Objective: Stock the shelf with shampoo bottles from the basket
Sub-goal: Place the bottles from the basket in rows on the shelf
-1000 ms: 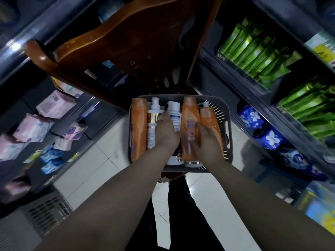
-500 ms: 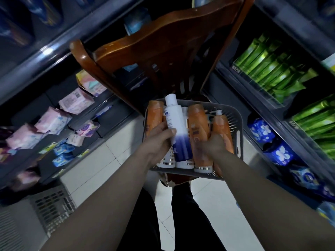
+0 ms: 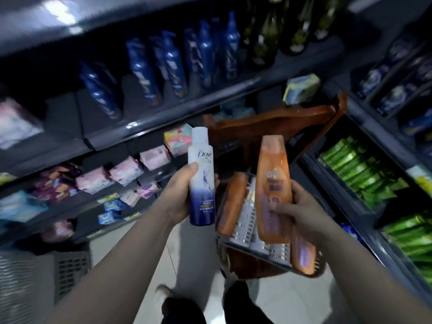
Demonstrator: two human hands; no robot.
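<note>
My left hand [image 3: 180, 195] grips a white-to-blue plastic bottle [image 3: 201, 181] reading "Dove" — my right hand [image 3: 295, 206] clasps an orange plastic bottle [image 3: 272, 183], label blurred.

Around the basket [image 3: 259, 250]
I hold the Dove bottle [image 3: 202, 174] left of it, a second bottle [image 3: 272, 183] over it; spare bottles [image 3: 231, 204] lie inside, chair [image 3: 268, 129] behind, shelf [image 3: 163, 127] far left.

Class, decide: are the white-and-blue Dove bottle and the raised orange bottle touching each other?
Apart. Head view: a clear gap separates the Dove bottle from the raised orange bottle.
</note>
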